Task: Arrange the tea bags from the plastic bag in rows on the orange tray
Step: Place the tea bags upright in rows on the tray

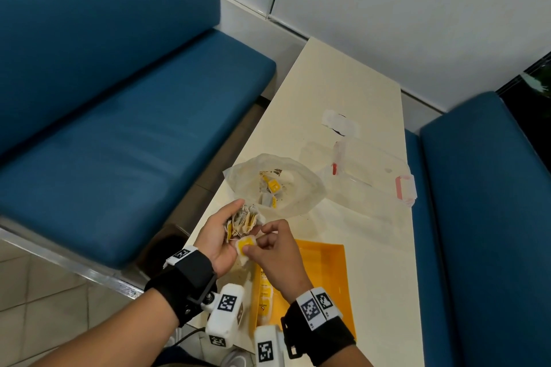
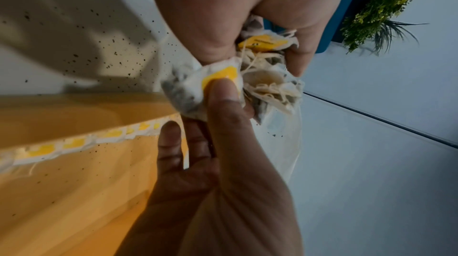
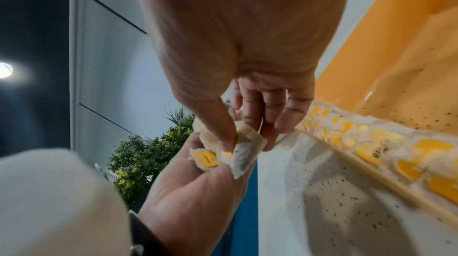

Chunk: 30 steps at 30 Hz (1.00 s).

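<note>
My left hand (image 1: pixel 222 232) grips a bunch of tea bags (image 1: pixel 243 222) with yellow tags just above the table's left edge. My right hand (image 1: pixel 269 250) pinches one tea bag (image 1: pixel 245 247) between thumb and fingers at the bottom of that bunch; the pinched tea bag (image 2: pixel 213 84) touches the left palm (image 3: pixel 198 191). The clear plastic bag (image 1: pixel 301 188) lies open beyond the hands with more tea bags (image 1: pixel 272 188) inside. The orange tray (image 1: pixel 325 271) sits under my right wrist, with a row of tea bags (image 1: pixel 264 298) along its left wall.
A clear plastic box with red latches (image 1: pixel 375 176) and a white wrapper (image 1: pixel 340 122) lie further along the cream table (image 1: pixel 343 77). Blue benches (image 1: pixel 119 128) flank it on both sides. Dark tea specks (image 2: pixel 106 48) dot the tabletop near the tray.
</note>
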Tool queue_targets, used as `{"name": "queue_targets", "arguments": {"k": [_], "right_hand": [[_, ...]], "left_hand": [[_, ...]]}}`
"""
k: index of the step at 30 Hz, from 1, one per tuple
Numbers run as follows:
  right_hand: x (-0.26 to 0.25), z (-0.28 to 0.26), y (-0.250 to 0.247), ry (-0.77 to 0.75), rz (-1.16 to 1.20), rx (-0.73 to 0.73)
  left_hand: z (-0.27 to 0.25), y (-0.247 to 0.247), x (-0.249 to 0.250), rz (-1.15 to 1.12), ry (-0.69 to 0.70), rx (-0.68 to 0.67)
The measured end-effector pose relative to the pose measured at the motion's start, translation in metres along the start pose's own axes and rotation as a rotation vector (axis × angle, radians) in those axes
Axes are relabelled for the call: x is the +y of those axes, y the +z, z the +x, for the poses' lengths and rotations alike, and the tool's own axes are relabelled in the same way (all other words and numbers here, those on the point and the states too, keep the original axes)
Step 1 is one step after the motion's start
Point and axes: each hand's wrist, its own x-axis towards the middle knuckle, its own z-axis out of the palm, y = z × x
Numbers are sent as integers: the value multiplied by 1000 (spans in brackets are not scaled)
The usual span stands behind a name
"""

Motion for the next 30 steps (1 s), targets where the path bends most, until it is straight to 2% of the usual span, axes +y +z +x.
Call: {"name": "queue_targets", "arguments": {"k": [3, 8, 16, 23, 30], "right_hand": [[-5, -1, -5, 18, -31, -44], [-18, -3, -13, 38, -71, -120], [-40, -8, -16, 11, -63, -150], [-49, -6, -23, -70, -95, -127], [-53, -8, -37, -79, -116, -119]], "left_hand": [[4, -4, 4, -21, 61, -7], [10, -12, 5, -60, 48, -30], [14, -24, -2, -42, -43, 8], [13, -27, 0, -37, -47, 9], [12, -25, 1, -53, -30, 48]]}}
